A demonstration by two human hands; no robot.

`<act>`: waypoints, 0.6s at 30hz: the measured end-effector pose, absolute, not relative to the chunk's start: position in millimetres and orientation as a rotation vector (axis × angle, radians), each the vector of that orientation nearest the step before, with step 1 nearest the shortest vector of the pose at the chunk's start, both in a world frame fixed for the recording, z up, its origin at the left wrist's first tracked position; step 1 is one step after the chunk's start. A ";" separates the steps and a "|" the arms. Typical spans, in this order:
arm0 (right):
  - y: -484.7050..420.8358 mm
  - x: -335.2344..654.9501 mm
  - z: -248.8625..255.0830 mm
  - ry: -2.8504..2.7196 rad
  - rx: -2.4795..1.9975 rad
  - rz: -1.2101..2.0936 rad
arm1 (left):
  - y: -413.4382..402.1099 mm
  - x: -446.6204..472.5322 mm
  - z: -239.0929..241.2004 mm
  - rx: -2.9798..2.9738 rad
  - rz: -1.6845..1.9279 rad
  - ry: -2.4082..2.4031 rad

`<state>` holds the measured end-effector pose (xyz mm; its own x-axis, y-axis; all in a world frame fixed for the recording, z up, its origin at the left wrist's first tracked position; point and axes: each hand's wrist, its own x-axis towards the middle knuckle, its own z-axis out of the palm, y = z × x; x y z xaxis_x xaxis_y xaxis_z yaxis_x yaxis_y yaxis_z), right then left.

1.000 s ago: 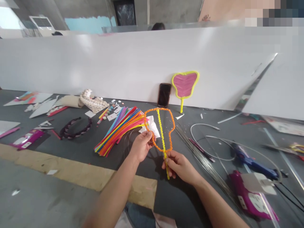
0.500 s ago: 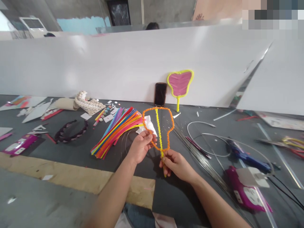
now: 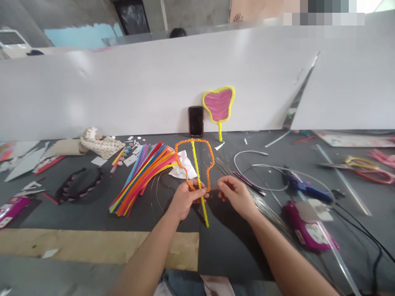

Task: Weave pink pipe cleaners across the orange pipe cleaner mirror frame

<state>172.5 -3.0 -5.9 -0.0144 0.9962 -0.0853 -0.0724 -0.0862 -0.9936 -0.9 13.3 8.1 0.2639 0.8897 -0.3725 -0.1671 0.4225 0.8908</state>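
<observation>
My left hand [image 3: 187, 199] is closed on the base of a pipe-cleaner frame, an orange twisted outline [image 3: 211, 162] with a yellow twisted stem [image 3: 197, 164] running up its middle and out below. Its thumb presses where the stem crosses the outline's bottom. My right hand [image 3: 236, 195] is just to the right, apart from the frame, its fingers loosely curled and nothing visible in them. Beyond, a finished-looking fan shape [image 3: 218, 106] with yellow rim and pink filling leans on the white panel. Left of the frame lies a bundle of coloured pipe cleaners [image 3: 143, 176].
A phone [image 3: 196, 121] leans against the white panel [image 3: 138, 90]. On the right lie thin metal wires [image 3: 262, 205], a blue glue gun [image 3: 308, 187], a purple power strip [image 3: 304, 230] and scissors [image 3: 361, 164]. A dark braided headband [image 3: 78, 189] and shell-like woven piece [image 3: 100, 144] are left.
My right hand has let go of the yellow stem and moved right. My left hand has shifted its hold to the outline's base at the stem. The view has turned somewhat right.
</observation>
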 end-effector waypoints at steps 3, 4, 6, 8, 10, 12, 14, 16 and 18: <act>-0.4 174.5 -4.3 -0.917 -1.085 1.456 | 9.4 3.3 9.4 0.858 0.784 1.023; -0.3 173.9 -3.8 -0.850 -1.024 1.533 | 7.7 5.1 9.5 0.857 0.767 1.008; -0.5 172.2 -2.9 -0.732 -0.912 1.654 | 4.6 8.3 9.2 0.851 0.741 0.988; -0.8 170.9 -2.4 -0.663 -0.846 1.707 | 2.9 11.0 8.7 0.839 0.719 0.984; -0.8 170.4 -2.4 -0.635 -0.834 1.712 | 2.2 13.1 8.2 0.820 0.706 0.991; -0.7 170.3 -2.7 -0.624 -0.843 1.697 | 1.9 14.9 7.7 0.800 0.697 1.004; -0.5 170.1 -3.4 -0.610 -0.853 1.672 | 1.5 16.6 7.1 0.783 0.698 1.019; -0.1 169.4 -4.2 -0.598 -0.865 1.642 | 1.1 18.5 6.3 0.771 0.707 1.024; 0.4 168.3 -5.3 -0.596 -0.888 1.611 | 0.9 20.2 5.5 0.760 0.720 1.025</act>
<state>168.3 0.4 -5.3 -0.0690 0.9707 -0.2303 -0.5869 -0.2262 -0.7774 20.2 0.9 5.5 0.3456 0.8134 -0.4678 -0.1644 0.5434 0.8232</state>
